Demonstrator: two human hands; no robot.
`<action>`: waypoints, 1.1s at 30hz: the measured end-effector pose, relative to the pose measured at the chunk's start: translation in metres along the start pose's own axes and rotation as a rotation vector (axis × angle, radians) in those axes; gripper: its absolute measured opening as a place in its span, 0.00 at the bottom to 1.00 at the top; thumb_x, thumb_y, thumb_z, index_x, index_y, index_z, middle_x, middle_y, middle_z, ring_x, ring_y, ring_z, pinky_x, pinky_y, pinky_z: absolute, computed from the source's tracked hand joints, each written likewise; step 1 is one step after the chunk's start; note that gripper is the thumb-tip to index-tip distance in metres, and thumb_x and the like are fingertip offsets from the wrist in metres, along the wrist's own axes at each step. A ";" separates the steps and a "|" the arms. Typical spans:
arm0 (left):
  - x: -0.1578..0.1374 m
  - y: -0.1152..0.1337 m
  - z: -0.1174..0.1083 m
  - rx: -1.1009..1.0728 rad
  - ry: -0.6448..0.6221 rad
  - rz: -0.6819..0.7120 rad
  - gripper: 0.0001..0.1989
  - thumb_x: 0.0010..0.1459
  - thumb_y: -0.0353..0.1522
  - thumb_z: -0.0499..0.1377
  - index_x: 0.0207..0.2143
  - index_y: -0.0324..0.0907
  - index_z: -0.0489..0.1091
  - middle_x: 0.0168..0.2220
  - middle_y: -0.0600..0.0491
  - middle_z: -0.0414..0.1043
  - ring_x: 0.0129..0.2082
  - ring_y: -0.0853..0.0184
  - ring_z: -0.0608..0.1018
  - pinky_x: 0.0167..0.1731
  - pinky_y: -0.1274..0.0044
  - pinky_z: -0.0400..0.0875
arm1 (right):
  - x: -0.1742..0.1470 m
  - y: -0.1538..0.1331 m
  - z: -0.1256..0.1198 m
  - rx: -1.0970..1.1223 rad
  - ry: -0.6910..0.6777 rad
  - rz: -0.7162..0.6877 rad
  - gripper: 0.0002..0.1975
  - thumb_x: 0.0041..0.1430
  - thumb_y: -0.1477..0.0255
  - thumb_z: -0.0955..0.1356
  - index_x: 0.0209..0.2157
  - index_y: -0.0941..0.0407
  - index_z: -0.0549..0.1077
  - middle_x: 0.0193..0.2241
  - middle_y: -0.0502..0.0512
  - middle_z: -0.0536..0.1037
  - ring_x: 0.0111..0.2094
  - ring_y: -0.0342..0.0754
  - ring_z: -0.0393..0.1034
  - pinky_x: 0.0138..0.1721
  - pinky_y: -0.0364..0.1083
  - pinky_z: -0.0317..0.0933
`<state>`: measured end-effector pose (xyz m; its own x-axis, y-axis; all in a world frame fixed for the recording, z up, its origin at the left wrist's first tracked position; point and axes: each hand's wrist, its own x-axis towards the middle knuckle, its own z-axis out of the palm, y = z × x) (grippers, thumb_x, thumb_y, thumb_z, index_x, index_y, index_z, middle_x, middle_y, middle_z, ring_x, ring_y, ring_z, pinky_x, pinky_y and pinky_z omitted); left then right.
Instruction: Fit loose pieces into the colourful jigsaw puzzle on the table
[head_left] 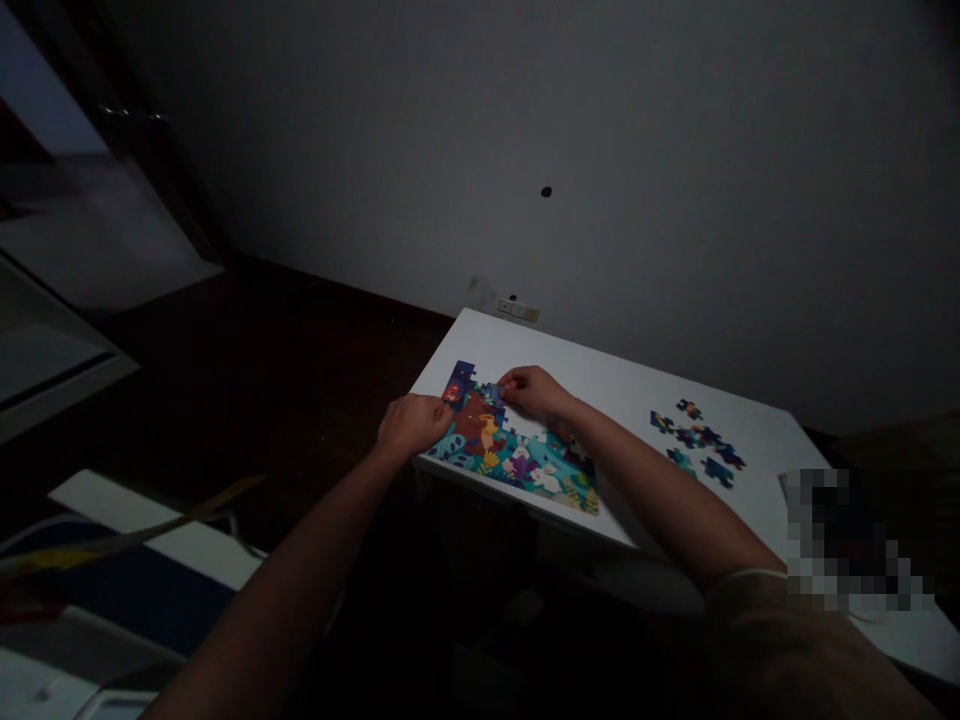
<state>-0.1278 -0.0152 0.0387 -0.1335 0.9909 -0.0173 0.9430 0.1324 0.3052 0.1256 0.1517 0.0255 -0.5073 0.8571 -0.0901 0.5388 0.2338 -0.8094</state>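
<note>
A partly assembled jigsaw puzzle [525, 465] with colourful animals and plants lies on the white table, a gap showing in its upper middle. My left hand [416, 424] is closed at the puzzle's left edge, thumb and fingers pressed against it. From the right, my right hand [536, 390] reaches over the puzzle, its fingertips pinching a small bluish puzzle piece [493, 394] at the upper edge of the joined part. Whether that piece is seated cannot be made out. My right forearm covers part of the puzzle's right side.
Several loose puzzle pieces [697, 436] lie in a cluster on the white table [607, 385], right of my right forearm. A blurred-out object [851, 540] sits at the table's right end. Behind the table is a wall with a socket strip [518, 310].
</note>
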 end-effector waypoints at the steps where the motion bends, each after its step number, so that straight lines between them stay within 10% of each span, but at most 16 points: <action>1: 0.000 0.000 0.000 -0.001 -0.004 -0.001 0.24 0.73 0.42 0.53 0.35 0.46 0.86 0.38 0.44 0.87 0.39 0.54 0.86 0.39 0.70 0.70 | 0.000 0.000 0.000 0.041 -0.004 0.011 0.15 0.52 0.73 0.77 0.43 0.55 0.87 0.32 0.54 0.87 0.31 0.49 0.77 0.33 0.45 0.67; 5: 0.002 -0.001 0.001 -0.001 -0.018 0.000 0.24 0.74 0.43 0.53 0.33 0.45 0.85 0.35 0.45 0.86 0.36 0.57 0.84 0.38 0.71 0.68 | -0.001 0.003 -0.003 0.158 -0.019 -0.002 0.29 0.51 0.75 0.77 0.57 0.54 0.85 0.33 0.52 0.86 0.28 0.47 0.74 0.30 0.45 0.65; 19: 0.002 -0.001 0.001 0.022 -0.033 -0.010 0.24 0.74 0.44 0.53 0.32 0.46 0.83 0.33 0.47 0.84 0.35 0.58 0.83 0.36 0.71 0.64 | 0.039 -0.014 0.000 0.129 0.068 0.079 0.05 0.54 0.74 0.79 0.33 0.54 0.81 0.24 0.52 0.81 0.26 0.47 0.72 0.31 0.46 0.64; 33: 0.000 0.002 -0.004 0.051 -0.057 -0.025 0.22 0.73 0.43 0.54 0.33 0.46 0.83 0.36 0.46 0.86 0.36 0.57 0.84 0.36 0.71 0.65 | 0.049 -0.017 0.007 0.109 0.049 -0.003 0.08 0.56 0.75 0.75 0.38 0.56 0.86 0.29 0.54 0.84 0.29 0.46 0.71 0.33 0.45 0.63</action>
<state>-0.1268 -0.0150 0.0436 -0.1410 0.9869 -0.0785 0.9540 0.1566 0.2555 0.0865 0.1868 0.0304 -0.4739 0.8784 -0.0614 0.4595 0.1872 -0.8683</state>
